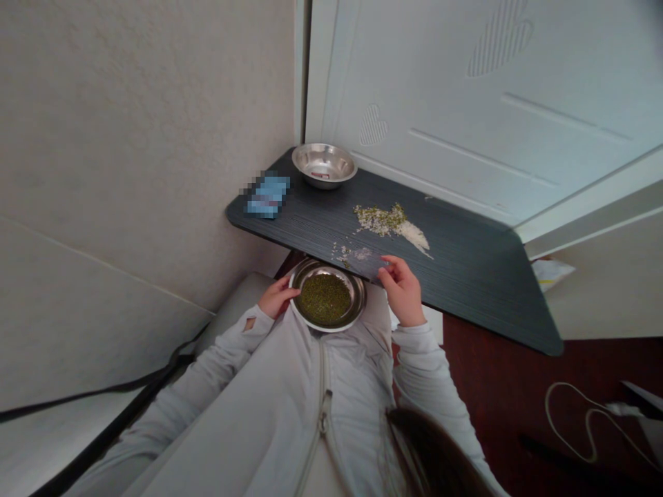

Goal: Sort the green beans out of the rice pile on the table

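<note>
A steel bowl (357, 304) holding green mung beans (325, 299) rests on my lap, just under the table's near edge. My left hand (277, 297) grips its left rim, thumb on top and fingers beneath. At the table edge, right of the bowl, my right hand (402, 288) is half curled, thumb and forefinger apart, with nothing visible between them. Close to its fingertips lies a small pale, purplish patch of grains (362, 254) with scattered beans. Farther back on the table is a mixed pile of green beans and white grains (380, 219), beside a streak of white rice (415, 236).
The dark table (476, 276) stands against a white door (440, 90). At its back left sit another steel bowl (324, 166), with a small red-edged mark inside, and a blurred blue item (268, 196). A white cable (549, 414) trails over the dark red floor at right.
</note>
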Demonstrator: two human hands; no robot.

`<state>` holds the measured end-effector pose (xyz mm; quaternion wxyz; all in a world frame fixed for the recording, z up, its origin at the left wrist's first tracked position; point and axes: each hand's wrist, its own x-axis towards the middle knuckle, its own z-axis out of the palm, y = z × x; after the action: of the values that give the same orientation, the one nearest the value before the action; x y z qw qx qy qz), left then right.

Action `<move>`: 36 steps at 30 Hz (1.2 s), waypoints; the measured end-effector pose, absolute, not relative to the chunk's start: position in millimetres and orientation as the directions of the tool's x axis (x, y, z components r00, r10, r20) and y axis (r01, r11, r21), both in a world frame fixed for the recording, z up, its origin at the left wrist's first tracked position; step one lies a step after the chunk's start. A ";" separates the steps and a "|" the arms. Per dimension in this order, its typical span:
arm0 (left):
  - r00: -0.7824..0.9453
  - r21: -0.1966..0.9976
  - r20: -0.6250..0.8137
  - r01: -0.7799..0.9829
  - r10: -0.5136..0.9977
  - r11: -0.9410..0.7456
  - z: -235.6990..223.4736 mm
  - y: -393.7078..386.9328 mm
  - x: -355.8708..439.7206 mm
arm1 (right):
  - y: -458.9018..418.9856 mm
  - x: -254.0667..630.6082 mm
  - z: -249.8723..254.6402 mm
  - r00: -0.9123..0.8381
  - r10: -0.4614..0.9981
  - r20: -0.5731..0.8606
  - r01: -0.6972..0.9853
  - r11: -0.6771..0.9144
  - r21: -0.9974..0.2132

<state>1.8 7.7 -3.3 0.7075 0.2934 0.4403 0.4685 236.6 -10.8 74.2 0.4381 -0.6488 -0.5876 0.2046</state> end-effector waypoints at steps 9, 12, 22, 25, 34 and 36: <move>0.184 0.825 -0.342 -0.411 0.922 0.388 -4.0 7.1 1.2 | -5.7 240.8 77.7 0.208 0.952 0.225 0.451 0.111 -0.886; 0.210 0.825 -0.330 -0.411 0.920 0.389 -4.1 7.0 0.9 | 4.6 241.3 80.0 0.244 0.932 0.267 0.382 0.160 -0.910; 0.182 0.806 -0.349 -0.443 0.919 0.393 -5.0 7.2 1.4 | 12.3 234.0 75.7 0.234 0.892 0.387 0.552 0.206 -0.808; 0.174 0.812 -0.351 -0.432 0.920 0.392 -4.7 7.5 1.2 | 11.0 235.2 76.1 0.203 0.908 0.367 0.577 0.192 -0.794; 0.181 0.802 -0.357 -0.444 0.916 0.400 0.5 6.3 2.4 | 9.4 234.6 78.2 0.194 0.911 0.363 0.623 0.171 -0.763; 0.176 0.804 -0.355 -0.444 0.918 0.396 1.7 5.7 2.8 | 8.8 234.6 79.0 0.194 0.915 0.354 0.621 0.165 -0.766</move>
<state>2.8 5.7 1.7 0.7157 0.2752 0.4310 0.4757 234.6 8.8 79.0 0.4537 -0.6254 -0.6138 0.1620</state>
